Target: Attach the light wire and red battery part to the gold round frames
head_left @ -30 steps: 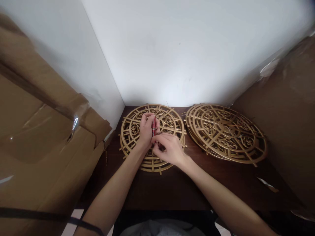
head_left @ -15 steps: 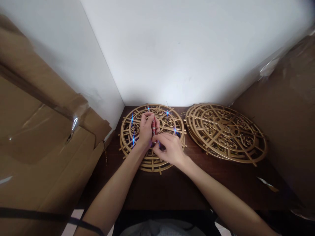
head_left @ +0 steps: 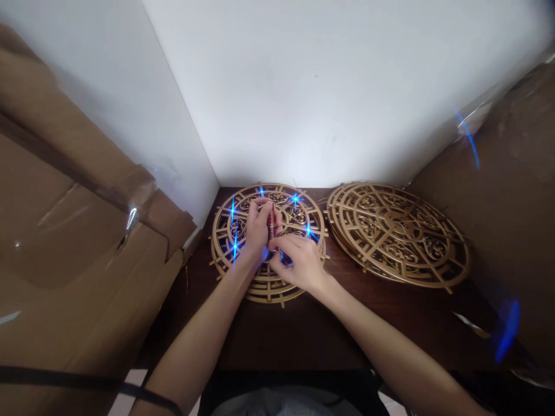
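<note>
Upright in front of me is a slim red battery, a cylinder with print and a pale band partway down. My left hand is closed round it, thumb near its top end. At its lower end, the thumb and fingers of my right hand pinch together; any wire between them is too small to make out. Both hands are over a round gold openwork disc, which lies on another like it. Bright blue lights glow at several spots round this disc, and some blue shows beside my right fingertips.
To the right lies a stack of similar gold discs with thin wires on top. A small pale-bladed tool rests on the dark brown table. Cardboard stands at left, more cardboard at right, a white wall behind.
The blue lights on the disc shine brighter, and blue streaks of glare now show at the right side. Both hands and the battery stay in nearly the same place.
</note>
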A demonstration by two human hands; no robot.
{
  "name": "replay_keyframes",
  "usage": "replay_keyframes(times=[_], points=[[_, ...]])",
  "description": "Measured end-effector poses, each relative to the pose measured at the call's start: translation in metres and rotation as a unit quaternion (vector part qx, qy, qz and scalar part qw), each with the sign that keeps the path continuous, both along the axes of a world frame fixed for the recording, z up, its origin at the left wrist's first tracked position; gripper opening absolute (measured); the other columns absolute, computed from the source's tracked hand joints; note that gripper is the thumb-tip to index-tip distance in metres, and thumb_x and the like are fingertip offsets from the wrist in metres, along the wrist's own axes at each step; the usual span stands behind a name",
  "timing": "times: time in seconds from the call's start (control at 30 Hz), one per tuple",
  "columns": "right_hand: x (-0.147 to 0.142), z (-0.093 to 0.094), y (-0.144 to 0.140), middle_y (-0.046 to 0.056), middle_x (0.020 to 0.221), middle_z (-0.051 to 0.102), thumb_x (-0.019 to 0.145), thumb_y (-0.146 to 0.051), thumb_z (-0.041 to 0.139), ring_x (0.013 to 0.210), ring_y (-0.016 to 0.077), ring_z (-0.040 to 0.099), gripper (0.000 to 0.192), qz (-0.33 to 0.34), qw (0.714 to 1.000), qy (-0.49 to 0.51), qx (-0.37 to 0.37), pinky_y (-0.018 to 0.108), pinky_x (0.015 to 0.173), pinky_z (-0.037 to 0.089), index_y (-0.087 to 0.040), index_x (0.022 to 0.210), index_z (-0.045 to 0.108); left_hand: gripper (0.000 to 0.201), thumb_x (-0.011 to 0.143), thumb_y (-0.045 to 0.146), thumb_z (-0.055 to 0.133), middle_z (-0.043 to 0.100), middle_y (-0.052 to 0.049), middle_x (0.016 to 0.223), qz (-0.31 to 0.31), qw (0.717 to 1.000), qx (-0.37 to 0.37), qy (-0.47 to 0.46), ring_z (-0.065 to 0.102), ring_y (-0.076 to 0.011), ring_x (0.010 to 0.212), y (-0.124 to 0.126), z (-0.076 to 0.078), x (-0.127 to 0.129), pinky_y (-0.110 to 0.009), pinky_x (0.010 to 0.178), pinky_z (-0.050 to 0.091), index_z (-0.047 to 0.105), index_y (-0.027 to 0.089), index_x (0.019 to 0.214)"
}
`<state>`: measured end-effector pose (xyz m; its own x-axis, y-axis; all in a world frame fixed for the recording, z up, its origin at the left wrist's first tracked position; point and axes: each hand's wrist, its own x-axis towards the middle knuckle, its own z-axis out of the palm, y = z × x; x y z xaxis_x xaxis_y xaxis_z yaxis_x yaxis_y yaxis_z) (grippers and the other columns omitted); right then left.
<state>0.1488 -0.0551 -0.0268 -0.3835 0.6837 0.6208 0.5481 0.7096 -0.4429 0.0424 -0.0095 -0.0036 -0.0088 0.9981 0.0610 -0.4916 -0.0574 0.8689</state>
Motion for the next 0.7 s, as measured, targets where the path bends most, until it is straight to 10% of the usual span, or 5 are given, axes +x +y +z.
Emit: replay_keyframes(times=[0.7], points=[[-0.0009, -0.0009, 0.0002, 0.002, 0.073, 0.067, 0.072, -0.011, 0.049, 0.068, 0.0145, 0.062, 0.019, -0.006, 1.0, 0.001, 0.015, 0.024, 0.066, 0.048, -0.017, 0.083, 0.064, 0.021, 0.081, 0.029, 0.055, 0.05, 0.009, 0.048, -0.009, 1.0, 0.012, 0.014, 0.044, -0.0076, 0.036, 0.0016, -0.0022, 0.0, -0.018, 0.04, 0.032, 0.036, 0.022, 0.087]])
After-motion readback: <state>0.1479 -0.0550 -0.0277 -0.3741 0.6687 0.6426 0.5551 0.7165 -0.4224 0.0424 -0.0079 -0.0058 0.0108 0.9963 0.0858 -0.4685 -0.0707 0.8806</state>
